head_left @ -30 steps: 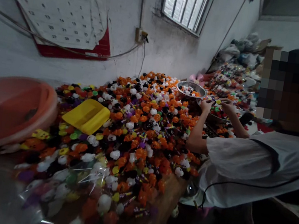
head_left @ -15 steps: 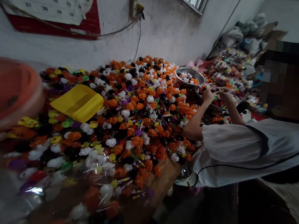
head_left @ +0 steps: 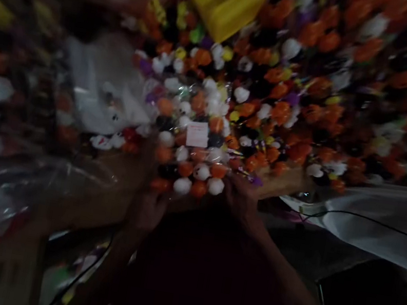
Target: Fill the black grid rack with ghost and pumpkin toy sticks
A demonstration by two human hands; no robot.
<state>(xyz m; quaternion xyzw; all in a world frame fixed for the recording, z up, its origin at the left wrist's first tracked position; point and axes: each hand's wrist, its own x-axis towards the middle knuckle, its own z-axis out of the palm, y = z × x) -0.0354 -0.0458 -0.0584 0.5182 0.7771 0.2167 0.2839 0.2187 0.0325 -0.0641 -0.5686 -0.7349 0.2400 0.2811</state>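
Yellow scoop [head_left: 225,2] and toys [head_left: 280,112] lie beyond the clear bag [head_left: 196,143], seemingly held by left fingers [head_left: 159,203] and right fingers [head_left: 232,187].

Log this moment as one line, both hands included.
left hand: at bagged toys, left side; right hand: at bagged toys, right side; grip: too dark to tell; label: white, on bagged toys
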